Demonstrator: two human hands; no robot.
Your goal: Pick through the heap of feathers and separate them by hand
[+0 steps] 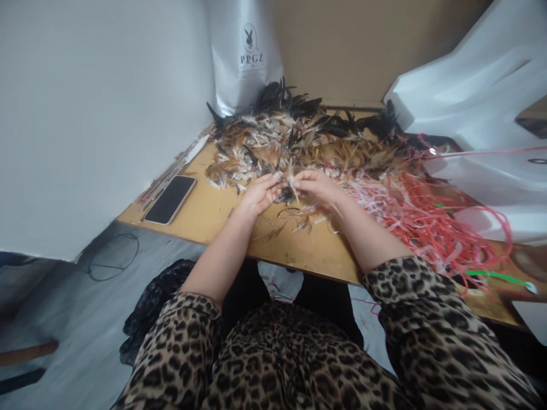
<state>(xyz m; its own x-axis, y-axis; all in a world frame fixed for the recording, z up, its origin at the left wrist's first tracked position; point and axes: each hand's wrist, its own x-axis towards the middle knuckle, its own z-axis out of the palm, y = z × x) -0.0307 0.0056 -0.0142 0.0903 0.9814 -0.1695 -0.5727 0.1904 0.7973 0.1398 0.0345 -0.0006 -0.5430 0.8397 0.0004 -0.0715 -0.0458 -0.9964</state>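
Observation:
My left hand (260,195) and my right hand (318,187) meet over a wooden board table (213,213), fingertips pinched together on a small bunch of feathers (291,181) that sticks up between them. Right behind the hands lies a big heap of brown, white and black feathers (299,139). A few loose feathers (294,219) rest on the board just under my hands. Both forearms are bare, with leopard-print sleeves at the elbows.
A black phone (171,199) lies on the board at the left, beside thin sticks (171,173). A tangle of red and pink strings (423,219) covers the right side. A silver bag (245,51) stands at the back; white plastic sheeting (482,97) lies right.

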